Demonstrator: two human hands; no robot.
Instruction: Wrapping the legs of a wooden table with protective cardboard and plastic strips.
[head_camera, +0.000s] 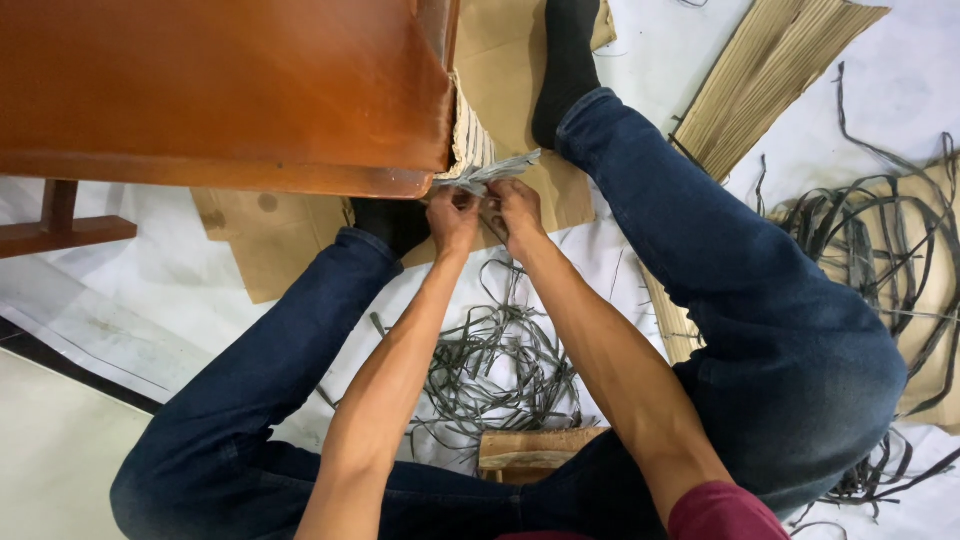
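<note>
Hands, the left hand (452, 218) and right hand (517, 208), were closed, pinching thin, flat grey weaving strips (490, 172), judged light, pliable and best gripped near the woven pale cane edge (470, 135) of a glossy brown wooden frame (230, 90).

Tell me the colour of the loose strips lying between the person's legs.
Dark grey-green strips, seen in the head view.

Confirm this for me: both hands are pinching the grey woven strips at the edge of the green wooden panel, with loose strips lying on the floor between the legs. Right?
Not quite. The head view shows the wooden panel is glossy reddish-brown, not green. The rest holds: the left hand and right hand pinch the grey woven strips at its edge, and loose strips lie on the floor between the legs.
</note>
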